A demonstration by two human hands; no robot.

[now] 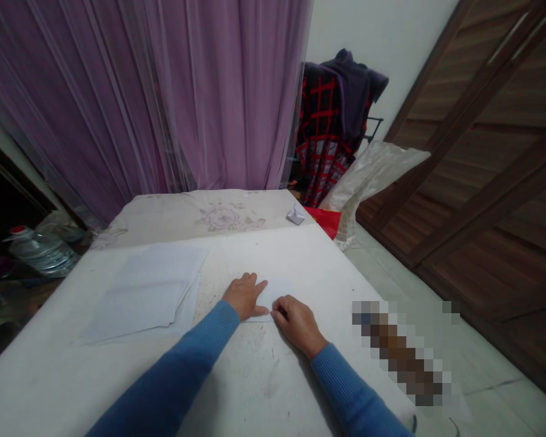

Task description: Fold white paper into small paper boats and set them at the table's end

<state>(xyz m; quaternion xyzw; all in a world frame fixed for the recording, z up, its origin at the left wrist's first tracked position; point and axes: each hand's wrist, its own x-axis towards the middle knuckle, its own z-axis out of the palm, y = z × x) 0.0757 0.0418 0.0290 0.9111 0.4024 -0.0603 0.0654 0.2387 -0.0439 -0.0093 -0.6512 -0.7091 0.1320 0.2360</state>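
Note:
A small sheet of white paper (273,292) lies flat on the table between my hands. My left hand (244,295) rests on its left side with the fingers spread. At the paper's near right edge, my right hand (296,320) is closed, its thumb and fingertips pinched together at the paper. Whether the sheet is folded there is hard to make out. To the left lies a stack of larger white sheets (141,291), apart from both hands.
A small folded paper piece (295,214) sits near the far right corner of the white-covered table (255,388). A large water bottle (40,250) stands beyond the left edge. Right of the table are a plastic bag (377,176), draped clothes (332,115) and a wooden wardrobe (477,145).

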